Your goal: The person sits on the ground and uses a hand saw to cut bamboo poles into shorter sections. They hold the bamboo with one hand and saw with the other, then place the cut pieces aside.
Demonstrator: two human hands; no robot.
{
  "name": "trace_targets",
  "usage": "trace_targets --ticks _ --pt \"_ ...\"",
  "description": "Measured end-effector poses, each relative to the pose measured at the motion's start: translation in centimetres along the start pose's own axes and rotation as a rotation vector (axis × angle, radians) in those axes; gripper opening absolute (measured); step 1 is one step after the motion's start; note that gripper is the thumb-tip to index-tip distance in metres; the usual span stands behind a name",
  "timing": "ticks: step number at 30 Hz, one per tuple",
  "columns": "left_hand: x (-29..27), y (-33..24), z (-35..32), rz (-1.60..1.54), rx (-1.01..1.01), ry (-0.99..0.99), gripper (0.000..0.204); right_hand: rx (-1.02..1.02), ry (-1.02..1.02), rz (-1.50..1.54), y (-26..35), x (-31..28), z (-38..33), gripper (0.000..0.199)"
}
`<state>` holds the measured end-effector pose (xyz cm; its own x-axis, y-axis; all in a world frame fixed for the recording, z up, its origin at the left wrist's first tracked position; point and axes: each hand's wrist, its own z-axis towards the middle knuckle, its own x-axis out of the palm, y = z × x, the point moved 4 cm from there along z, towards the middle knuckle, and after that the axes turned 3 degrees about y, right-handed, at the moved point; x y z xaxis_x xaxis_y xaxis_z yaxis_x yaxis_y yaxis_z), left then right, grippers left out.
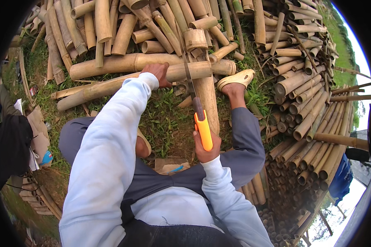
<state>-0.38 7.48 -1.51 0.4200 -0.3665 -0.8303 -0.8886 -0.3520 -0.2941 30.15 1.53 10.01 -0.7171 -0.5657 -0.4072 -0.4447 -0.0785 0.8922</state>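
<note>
My right hand (207, 152) is wrapped round the orange handle of a hand saw (203, 125). Its long dark blade points away from me and crosses the bamboo pole (107, 88) near the pole's right end. Further left along that pole, my left hand (157, 74) grips it from above, with its fingers partly hidden. The pole lies slanted, its right end resting over a pale wooden beam (206, 94). Behind it a thicker bamboo pole (119, 64) lies crosswise. A short bamboo piece (196, 40) sits at the beam's far end.
A heap of cut bamboo (123, 35) covers the ground at the back. Stacked bamboo lengths (309, 94) fill the right side. My sandalled foot (237, 80) is beside the beam. Cardboard (39, 131) lies on the left, near a person in dark clothes (6, 140).
</note>
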Motion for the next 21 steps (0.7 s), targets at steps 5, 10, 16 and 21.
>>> trace_targets --ticks 5,10,16,21 --pt "-0.4 0.9 -0.4 -0.01 -0.027 0.023 0.07 0.05 0.046 -0.034 0.1 -0.8 -3.7 0.013" --pt "0.4 0.7 -0.5 0.009 -0.024 -0.012 0.074 -0.051 0.021 -0.193 1.7 -4.0 -8.9 0.028" --pt "-0.5 0.7 0.9 -0.002 -0.031 0.024 0.074 0.044 0.039 0.034 -0.2 0.5 -0.2 0.015" --pt "-0.4 1.3 0.3 -0.017 -0.04 -0.005 0.069 -0.055 0.034 -0.213 1.1 -3.7 -10.2 0.031"
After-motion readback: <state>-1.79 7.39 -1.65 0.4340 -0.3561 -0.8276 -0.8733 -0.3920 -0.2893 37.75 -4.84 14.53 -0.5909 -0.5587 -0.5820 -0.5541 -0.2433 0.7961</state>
